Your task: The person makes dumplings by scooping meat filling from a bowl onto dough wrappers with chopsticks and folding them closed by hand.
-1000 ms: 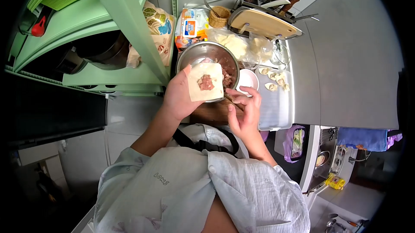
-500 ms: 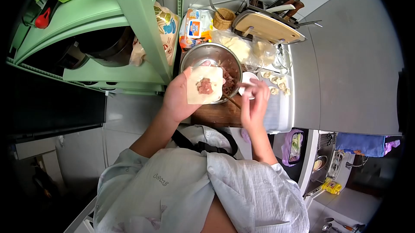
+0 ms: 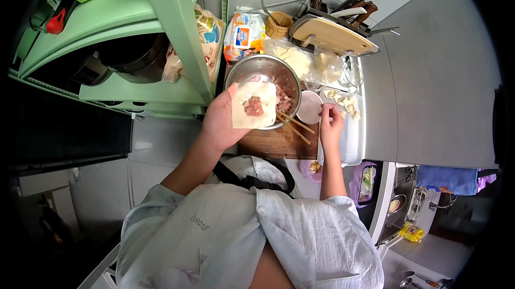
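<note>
My left hand [image 3: 219, 120] supports a square dough wrapper [image 3: 240, 120] with a clump of minced meat [image 3: 254, 106] in its middle. The wrapper lies flat over the near-left side of a steel bowl [image 3: 261, 63] holding more meat filling [image 3: 283, 98]. At the right edge of a small pale bowl [image 3: 308, 108], my right hand [image 3: 332, 119] is closed, its thumb and fingertips pinching the rim. Two chopsticks [image 3: 296, 126] rest in the steel bowl, their ends pointing toward me. Several folded dumplings [image 3: 350, 105] sit in a white tray [image 3: 351, 147] beyond my right hand.
Under the bowls is a brown wooden board [image 3: 268, 144]. Behind stand a bag of wrappers [image 3: 292, 58], a wicker basket [image 3: 278, 27] and a rack with a cutting board [image 3: 332, 34] and knives [image 3: 362, 10]. A green shelf [image 3: 185, 37] rises at left.
My right hand has moved right, from over the small bowl to its rim, with the fingers now closed. Both chopsticks now show plainly. The wrapper in my left hand stays in place.
</note>
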